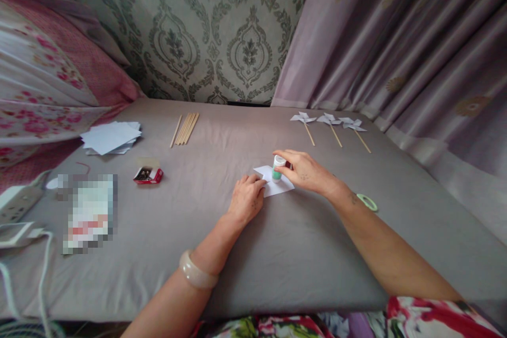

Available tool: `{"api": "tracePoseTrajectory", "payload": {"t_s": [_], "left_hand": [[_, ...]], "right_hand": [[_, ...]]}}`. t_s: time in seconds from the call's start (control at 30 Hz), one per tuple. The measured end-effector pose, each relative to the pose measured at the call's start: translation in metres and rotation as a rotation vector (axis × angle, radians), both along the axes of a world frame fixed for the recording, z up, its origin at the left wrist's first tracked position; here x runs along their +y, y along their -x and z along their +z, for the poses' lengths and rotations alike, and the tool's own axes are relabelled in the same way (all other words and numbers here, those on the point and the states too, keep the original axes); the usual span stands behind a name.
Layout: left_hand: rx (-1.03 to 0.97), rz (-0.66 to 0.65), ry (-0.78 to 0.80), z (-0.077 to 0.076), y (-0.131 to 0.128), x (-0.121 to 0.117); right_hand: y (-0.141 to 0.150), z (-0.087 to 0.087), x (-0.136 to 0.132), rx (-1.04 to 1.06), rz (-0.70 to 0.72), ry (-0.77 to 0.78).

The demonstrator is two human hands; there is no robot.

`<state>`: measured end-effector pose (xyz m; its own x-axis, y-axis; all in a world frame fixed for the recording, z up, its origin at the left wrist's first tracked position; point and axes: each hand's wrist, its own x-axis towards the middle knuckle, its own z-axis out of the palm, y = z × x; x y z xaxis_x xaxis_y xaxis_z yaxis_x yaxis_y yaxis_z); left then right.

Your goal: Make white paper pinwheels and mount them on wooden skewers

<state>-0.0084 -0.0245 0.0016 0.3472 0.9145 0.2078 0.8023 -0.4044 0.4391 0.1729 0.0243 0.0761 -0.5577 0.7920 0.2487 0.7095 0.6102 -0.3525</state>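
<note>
Grey cloth (178,216) is seen in the head view, with the sheet (279,189) laid on it between the two hands. The tube (276,172), white at the top and green below, is held nearly upright in the grip of the right hand (307,171), its foot apparently set on the sheet. By the left hand (247,199) the sheet is pressed down at its left side; whether anything is pinched in that grip cannot be told. If that press were eased, the sheet could be dragged or creased by the tube; if the tube were pushed too hard, the paper could be torn. Small contents could be spilled from the open box (159,176) if it were knocked. Counted out: one tube, one sheet in hand, one box, three pinwheels (329,119), one pile (113,137) of paper whose sheets cannot be numbered, one stick (175,132) laid apart, one bundle (187,128) of several more, too close-set to be counted surely, and one green ring (374,206) just beside the right forearm.
</note>
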Motion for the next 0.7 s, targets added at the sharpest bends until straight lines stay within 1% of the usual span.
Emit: {"api": "tracePoseTrajectory", "payload": {"t_s": [0.2,0.3,0.57,0.7], "left_hand": [[-0.007,0.003,0.011,0.0019,-0.0004,-0.0006],[-0.006,0.002,0.017,0.0025,-0.0007,-0.0007],[0.025,0.006,0.016,0.0035,-0.0006,-0.0007],[0.034,0.009,0.031,0.0052,-0.0009,-0.0009]], "right_hand": [[0.0028,0.0034,-0.0011,-0.07,-0.058,-0.028],[0.0043,0.0045,-0.0015,-0.102,-0.06,-0.028],[0.0001,0.0024,-0.0005,-0.048,0.065,0.017],[-0.0026,0.0043,0.0003,-0.032,0.135,0.063]]}}
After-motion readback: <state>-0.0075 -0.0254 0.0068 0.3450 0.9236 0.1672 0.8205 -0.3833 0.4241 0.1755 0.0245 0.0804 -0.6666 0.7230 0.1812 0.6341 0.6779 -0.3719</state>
